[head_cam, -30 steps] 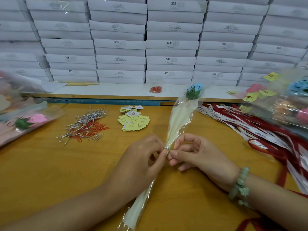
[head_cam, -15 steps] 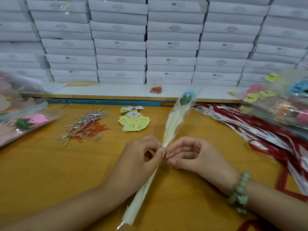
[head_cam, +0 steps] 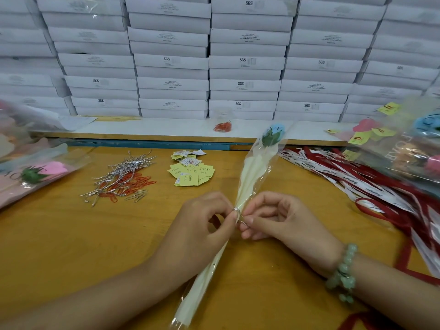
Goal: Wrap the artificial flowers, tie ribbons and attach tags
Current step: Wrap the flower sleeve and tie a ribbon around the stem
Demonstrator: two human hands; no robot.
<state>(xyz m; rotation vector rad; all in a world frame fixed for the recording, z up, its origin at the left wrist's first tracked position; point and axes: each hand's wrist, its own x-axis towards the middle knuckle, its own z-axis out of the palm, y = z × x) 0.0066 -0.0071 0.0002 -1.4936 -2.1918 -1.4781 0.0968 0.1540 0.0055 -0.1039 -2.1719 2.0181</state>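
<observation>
A wrapped artificial flower (head_cam: 252, 172) lies slanted across the wooden table (head_cam: 59, 239), its blue bloom (head_cam: 273, 134) far and its cream stem sleeve running toward me. A silver twist tie (head_cam: 237, 211) circles the sleeve's narrow waist. My left hand (head_cam: 202, 225) pinches the sleeve at the tie from the left. From the right, my right hand (head_cam: 276, 217) pinches the tie's loose ends between thumb and forefinger.
Silver twist ties and orange paper clips (head_cam: 121, 179) lie in a heap at left-centre, yellow tags (head_cam: 192, 172) beside them. Red and white ribbons (head_cam: 371, 186) spread on the right. Wrapped flowers (head_cam: 35, 172) lie at far left, and a second pile of wrapped flowers (head_cam: 416, 144) at far right. White boxes (head_cam: 245, 63) wall the back.
The flower's bloom end swung left and then back right, while both hands stayed pinched at the twist tie and shifted only slightly.
</observation>
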